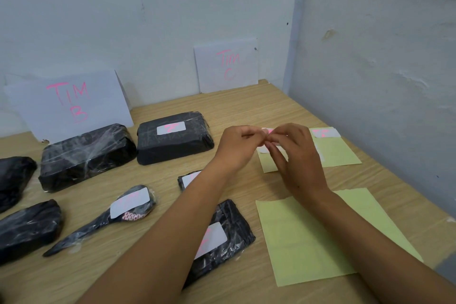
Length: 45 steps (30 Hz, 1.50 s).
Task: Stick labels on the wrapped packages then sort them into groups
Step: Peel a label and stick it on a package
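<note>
Both hands meet above a yellow backing sheet (340,153) at the right of the table. My left hand (237,145) and my right hand (293,153) pinch a small white label (267,131) with pink writing between their fingertips. One more label (325,133) lies on that sheet. Black wrapped packages lie to the left: a labelled block (172,138), an unlabelled block (86,155), a labelled brush-shaped package (111,217), a labelled flat package (222,237) under my left forearm, and a partly hidden one (188,179).
White cards reading "TIM B" (69,103) and "TIM C" (228,66) lean on the back wall. An empty yellow backing sheet (308,242) lies near the front right. Two more black packages (27,227) sit at the left edge. A wall (370,81) bounds the table's right side.
</note>
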Motion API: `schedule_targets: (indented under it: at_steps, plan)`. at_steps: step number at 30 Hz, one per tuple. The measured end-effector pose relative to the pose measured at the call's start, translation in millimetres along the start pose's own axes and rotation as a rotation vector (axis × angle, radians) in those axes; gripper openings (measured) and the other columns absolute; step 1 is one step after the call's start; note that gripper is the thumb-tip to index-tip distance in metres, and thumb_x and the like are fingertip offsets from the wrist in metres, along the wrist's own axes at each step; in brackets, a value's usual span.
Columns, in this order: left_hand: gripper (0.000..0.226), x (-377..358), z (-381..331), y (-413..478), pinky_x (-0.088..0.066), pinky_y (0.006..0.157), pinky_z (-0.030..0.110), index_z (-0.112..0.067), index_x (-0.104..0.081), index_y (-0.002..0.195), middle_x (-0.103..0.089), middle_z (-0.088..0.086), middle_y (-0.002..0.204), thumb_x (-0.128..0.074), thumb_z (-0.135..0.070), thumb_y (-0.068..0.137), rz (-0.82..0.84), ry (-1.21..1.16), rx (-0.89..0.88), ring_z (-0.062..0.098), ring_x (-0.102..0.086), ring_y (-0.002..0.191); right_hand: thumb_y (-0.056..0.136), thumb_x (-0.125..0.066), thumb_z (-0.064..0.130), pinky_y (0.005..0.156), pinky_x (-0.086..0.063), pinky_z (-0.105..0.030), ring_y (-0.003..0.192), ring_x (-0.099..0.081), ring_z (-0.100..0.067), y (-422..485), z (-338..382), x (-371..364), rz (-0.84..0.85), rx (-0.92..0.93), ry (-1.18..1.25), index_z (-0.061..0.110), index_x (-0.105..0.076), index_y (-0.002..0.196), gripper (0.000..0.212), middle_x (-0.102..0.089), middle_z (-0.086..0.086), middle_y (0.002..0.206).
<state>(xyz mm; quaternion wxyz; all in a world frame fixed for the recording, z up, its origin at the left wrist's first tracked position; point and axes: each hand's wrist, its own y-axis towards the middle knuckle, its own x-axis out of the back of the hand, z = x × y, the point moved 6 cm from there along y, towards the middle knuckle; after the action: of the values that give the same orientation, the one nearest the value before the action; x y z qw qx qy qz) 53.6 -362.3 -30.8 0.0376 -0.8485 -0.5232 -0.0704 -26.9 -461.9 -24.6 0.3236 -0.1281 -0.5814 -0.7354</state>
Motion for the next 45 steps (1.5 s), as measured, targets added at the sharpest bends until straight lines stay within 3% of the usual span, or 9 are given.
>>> schedule_targets:
  at_steps: [4,8,13,16,24,31,35,40,45]
  plan:
    - [0.019,16,2,-9,-0.048,0.065,0.004,-0.008,-0.067,0.106,-0.070,-0.002,0.087,-0.064,-0.018,0.090,-0.047,-0.090,0.039,-0.001,-0.065,0.076,0.092,-0.057,0.019,0.084,-0.043,-0.032,0.097,-0.053,-0.020,0,12,3,-0.030,0.053,0.015,0.010,-0.071,0.099,0.018,-0.064,-0.003,0.099]
    - [0.025,29,0,-21,-0.050,0.081,0.019,-0.009,-0.066,0.111,-0.070,-0.002,0.093,-0.066,-0.018,0.088,-0.064,-0.105,0.057,0.004,-0.066,0.084,0.087,-0.066,0.016,0.082,-0.042,-0.019,0.096,-0.050,-0.006,1,8,4,-0.035,-0.279,0.252,0.017,-0.059,0.108,0.021,-0.048,0.006,0.110]
    - [0.009,49,-3,-37,-0.050,0.086,0.025,-0.020,-0.066,0.094,-0.070,-0.003,0.088,-0.068,-0.016,0.086,-0.071,-0.138,0.053,0.009,-0.066,0.088,0.090,-0.064,0.027,0.069,-0.043,-0.012,0.083,-0.057,0.002,4,15,-3,0.014,-0.581,0.539,0.024,-0.057,0.106,0.018,-0.061,0.014,0.097]
    - [0.011,65,-5,-45,-0.050,0.086,0.025,-0.022,-0.063,0.094,-0.068,-0.004,0.088,-0.069,-0.017,0.086,-0.110,-0.160,0.042,0.009,-0.066,0.088,0.090,-0.063,0.028,0.067,-0.044,-0.012,0.075,-0.058,0.003,8,29,-10,0.038,-0.592,0.600,0.023,-0.065,0.090,0.006,-0.066,0.012,0.084]
    - [0.024,132,-2,-67,-0.053,0.080,0.025,-0.010,-0.065,0.109,-0.068,-0.002,0.091,-0.064,-0.025,0.089,-0.313,-0.209,0.004,0.008,-0.064,0.083,0.088,-0.066,0.025,0.060,-0.039,-0.008,0.058,-0.050,0.006,26,91,-45,0.088,-0.579,0.795,0.016,-0.070,0.087,0.010,-0.058,0.020,0.061]
    - [0.015,195,-3,-84,-0.056,0.071,0.016,-0.010,-0.067,0.097,-0.061,0.007,0.091,-0.066,-0.022,0.088,-0.479,-0.179,-0.060,0.011,-0.059,0.082,0.087,-0.068,0.025,0.066,-0.043,-0.016,0.064,-0.053,0.002,42,144,-79,0.102,-0.538,0.850,0.012,-0.072,0.091,0.014,-0.061,0.013,0.069]
    - [0.010,226,-1,-93,-0.056,0.076,0.024,-0.013,-0.066,0.095,-0.058,0.007,0.084,-0.066,-0.019,0.088,-0.562,-0.164,-0.072,0.010,-0.055,0.072,0.083,-0.072,0.028,0.067,-0.048,-0.015,0.072,-0.059,-0.004,52,168,-97,0.157,-0.568,0.871,0.014,-0.067,0.096,0.020,-0.064,0.007,0.076]
    - [0.017,265,4,-107,-0.055,0.067,0.017,-0.009,-0.067,0.097,-0.064,0.000,0.078,-0.072,-0.018,0.083,-0.630,-0.141,-0.042,0.009,-0.059,0.068,0.079,-0.076,0.028,0.060,-0.042,-0.015,0.062,-0.054,-0.005,63,193,-124,0.217,-0.578,0.848,0.018,-0.063,0.075,0.017,-0.061,0.006,0.068]
    - [0.009,300,9,-108,-0.052,0.066,0.016,-0.018,-0.068,0.083,-0.067,-0.005,0.078,-0.074,-0.024,0.081,-0.689,-0.006,-0.008,0.005,-0.059,0.068,0.080,-0.075,0.031,0.060,-0.044,-0.019,0.060,-0.053,-0.007,69,213,-153,0.319,-0.571,0.796,0.017,-0.064,0.073,0.019,-0.059,0.006,0.065]
